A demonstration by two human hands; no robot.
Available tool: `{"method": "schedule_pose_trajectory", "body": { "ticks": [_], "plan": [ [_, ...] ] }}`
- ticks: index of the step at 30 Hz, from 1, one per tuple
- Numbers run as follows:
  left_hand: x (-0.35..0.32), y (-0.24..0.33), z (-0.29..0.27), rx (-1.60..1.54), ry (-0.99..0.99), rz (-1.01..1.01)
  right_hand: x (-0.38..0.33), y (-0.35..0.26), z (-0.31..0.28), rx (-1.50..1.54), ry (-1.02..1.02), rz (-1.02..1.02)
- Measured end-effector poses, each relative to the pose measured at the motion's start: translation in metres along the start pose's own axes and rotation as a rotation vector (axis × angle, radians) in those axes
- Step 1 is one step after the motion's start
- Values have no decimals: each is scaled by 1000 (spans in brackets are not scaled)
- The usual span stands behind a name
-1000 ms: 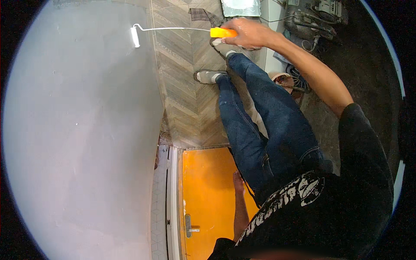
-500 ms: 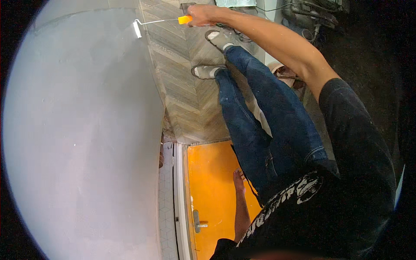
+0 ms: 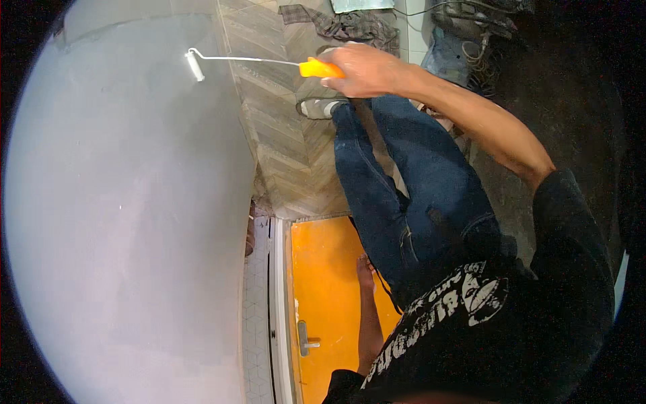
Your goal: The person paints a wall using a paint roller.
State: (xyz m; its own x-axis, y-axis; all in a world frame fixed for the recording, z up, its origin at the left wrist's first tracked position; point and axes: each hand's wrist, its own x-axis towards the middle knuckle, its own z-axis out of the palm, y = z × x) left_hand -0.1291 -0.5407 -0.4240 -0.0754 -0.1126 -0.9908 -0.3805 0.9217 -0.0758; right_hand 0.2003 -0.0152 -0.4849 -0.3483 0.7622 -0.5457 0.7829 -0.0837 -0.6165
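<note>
My right hand (image 3: 367, 69) is shut on the orange handle (image 3: 319, 68) of a small paint roller. Its thin wire frame reaches left, and the white roller head (image 3: 195, 66) lies against the grey wall (image 3: 121, 202) near its lower part, close to the floor. My left hand (image 3: 365, 268) hangs at my side beside an orange door (image 3: 323, 283), fingers loose and holding nothing. My legs in blue jeans (image 3: 410, 188) and a grey shoe (image 3: 316, 108) stand on the herringbone wood floor (image 3: 282, 141).
The orange door has a white frame and a metal lever handle (image 3: 304, 340). A crumpled dark cloth (image 3: 343, 23) lies on the floor at the top. Cables and gear (image 3: 471, 20) are piled at the top right.
My right hand pushed the roller toward the top of the picture, then drew it back down and a little left along the wall. My left hand stayed hanging.
</note>
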Motion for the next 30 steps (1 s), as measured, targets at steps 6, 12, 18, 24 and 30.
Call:
{"method": "schedule_pose_trajectory", "body": {
  "ticks": [6, 12, 18, 24, 30],
  "plan": [
    [-16, 27, 14, 208, 95, 81, -88, -22, -15, 51, 155, -101],
    [-19, 15, 9, 288, 154, 78, -139, -58, -53, 174, -80, 123],
    [-17, -14, 15, 174, 139, 21, -124, -57, -23, 267, -135, 21],
    [-13, -41, 20, -26, 33, -55, -96, -28, 6, 271, -111, -65],
    [-15, -49, 15, -51, 42, -91, -22, -12, 57, 147, -144, -47]
  ]
}}
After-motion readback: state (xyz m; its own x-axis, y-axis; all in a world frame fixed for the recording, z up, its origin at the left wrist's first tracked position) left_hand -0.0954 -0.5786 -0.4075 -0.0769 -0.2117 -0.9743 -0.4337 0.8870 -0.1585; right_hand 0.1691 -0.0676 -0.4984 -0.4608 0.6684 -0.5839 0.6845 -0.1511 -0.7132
